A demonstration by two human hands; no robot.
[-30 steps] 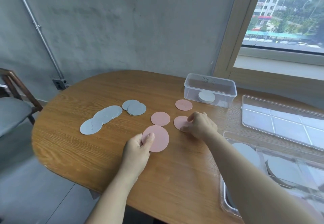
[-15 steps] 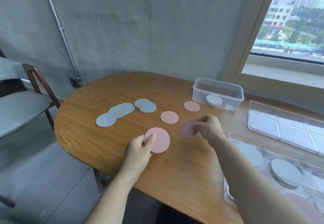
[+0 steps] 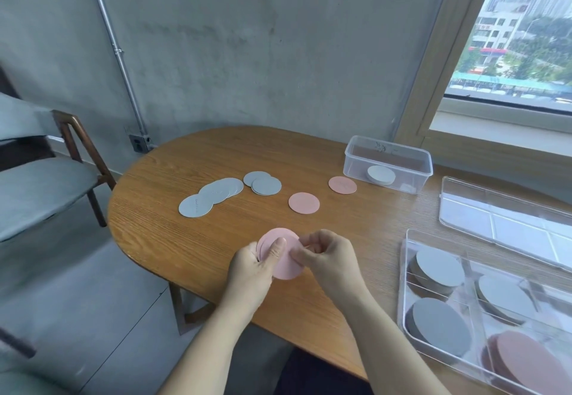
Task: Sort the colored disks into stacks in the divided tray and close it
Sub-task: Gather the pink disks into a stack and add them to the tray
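Note:
My left hand (image 3: pixel 253 266) grips a small stack of pink disks (image 3: pixel 286 266) above the table's near edge, thumb on top. My right hand (image 3: pixel 328 255) pinches the right edge of the same stack. Two more pink disks lie flat on the table, one (image 3: pixel 304 203) in the middle and one (image 3: pixel 342 185) further back. Several grey disks (image 3: pixel 216 193) are fanned out to the left. The clear divided tray (image 3: pixel 405 271) sits at the right with grey stacks (image 3: pixel 439 266) and a pink stack (image 3: pixel 523 360) in its compartments. Its lid (image 3: pixel 507 224) lies behind it.
A small clear box (image 3: pixel 356 159) at the back holds a white disk stack (image 3: pixel 381 174). The oval wooden table (image 3: pixel 173 240) ends close to my body. A chair (image 3: pixel 46 184) stands to the left, a concrete wall behind, a window at the right.
My right hand lifted a pink disk off the table and carried it left onto the stack in my left hand. The camera view shifted too.

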